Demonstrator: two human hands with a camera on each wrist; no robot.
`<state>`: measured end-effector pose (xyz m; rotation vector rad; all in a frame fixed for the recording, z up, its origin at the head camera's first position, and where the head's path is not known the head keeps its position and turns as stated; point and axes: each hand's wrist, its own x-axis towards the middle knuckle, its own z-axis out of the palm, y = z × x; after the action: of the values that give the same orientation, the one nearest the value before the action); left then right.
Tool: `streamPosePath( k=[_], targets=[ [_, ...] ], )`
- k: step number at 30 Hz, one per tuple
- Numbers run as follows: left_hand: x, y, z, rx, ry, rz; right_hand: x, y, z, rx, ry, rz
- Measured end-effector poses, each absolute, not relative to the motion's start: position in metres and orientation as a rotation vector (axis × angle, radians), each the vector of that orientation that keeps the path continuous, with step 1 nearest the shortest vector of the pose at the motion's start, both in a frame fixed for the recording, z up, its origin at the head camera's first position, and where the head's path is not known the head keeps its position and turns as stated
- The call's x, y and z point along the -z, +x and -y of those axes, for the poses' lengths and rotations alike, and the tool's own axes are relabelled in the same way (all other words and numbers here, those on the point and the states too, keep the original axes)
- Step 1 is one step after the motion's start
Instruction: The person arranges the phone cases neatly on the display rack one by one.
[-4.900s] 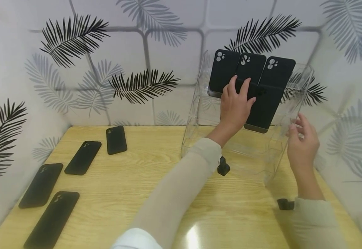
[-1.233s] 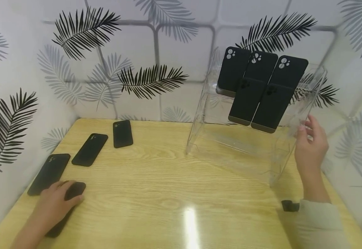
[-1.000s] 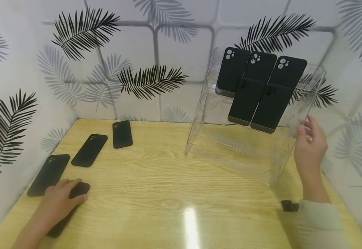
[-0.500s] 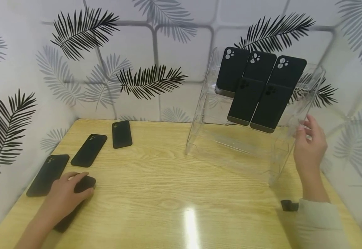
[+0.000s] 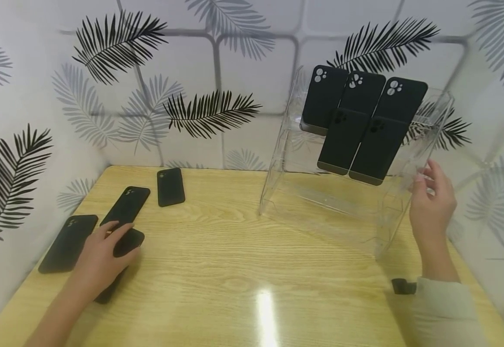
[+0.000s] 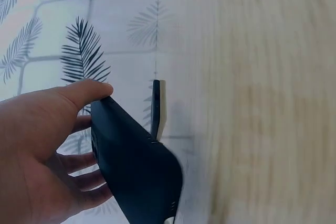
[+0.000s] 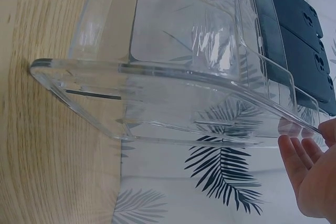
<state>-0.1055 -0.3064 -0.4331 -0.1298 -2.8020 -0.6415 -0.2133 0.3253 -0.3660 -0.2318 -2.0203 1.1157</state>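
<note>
My left hand [image 5: 102,255] holds a black phone case [image 6: 134,161] by its long edges, thumb on one side and fingers on the other. In the left wrist view the case is tilted, clear of the wooden surface. My right hand [image 5: 432,202] pinches the side edge of a clear acrylic display stand [image 7: 173,72]. Three black phone cases [image 5: 324,99] lean in the stand's top row. Two more cases [image 5: 378,152] sit in the row below, overlapping the upper ones, leaving the left part of that row bare.
Three other black phone cases lie at the table's left: one near the wall [image 5: 67,243], another behind it [image 5: 126,205], a smaller-looking one [image 5: 171,187] farther back. A black object [image 5: 404,286] shows beside the right sleeve. Patterned walls [image 5: 252,58] border the table [image 5: 217,270].
A second case now stands in the lower row, where my left hand was. That hand moved to the front-left case, gripped it and shifted it up and right. My right hand stayed at the stand.
</note>
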Motion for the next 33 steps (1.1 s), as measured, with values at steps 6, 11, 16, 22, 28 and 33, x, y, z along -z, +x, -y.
streamPosePath(
  k=[6,11,16,22,28,33],
  targets=[
    [0.433,-0.116,0.294,0.681,-0.189,2.741,0.366,-0.213,-0.327,-1.13,-0.25,2.029],
    [0.429,-0.124,0.282,0.743,-0.204,2.743,0.367,-0.214,-0.329,-1.131,-0.258,2.017],
    [0.425,-0.131,0.27,0.762,-0.225,2.719,0.367,-0.214,-0.329,-1.132,-0.237,2.01],
    [0.422,-0.139,0.258,0.802,-0.228,2.735,0.366,-0.214,-0.327,-1.147,-0.221,2.007],
    [0.421,-0.146,0.245,0.836,-0.217,2.738,0.366,-0.215,-0.328,-1.137,-0.233,2.015],
    [0.416,-0.153,0.237,0.832,-0.232,2.713,0.365,-0.213,-0.327,-1.143,-0.259,2.034]
  ],
)
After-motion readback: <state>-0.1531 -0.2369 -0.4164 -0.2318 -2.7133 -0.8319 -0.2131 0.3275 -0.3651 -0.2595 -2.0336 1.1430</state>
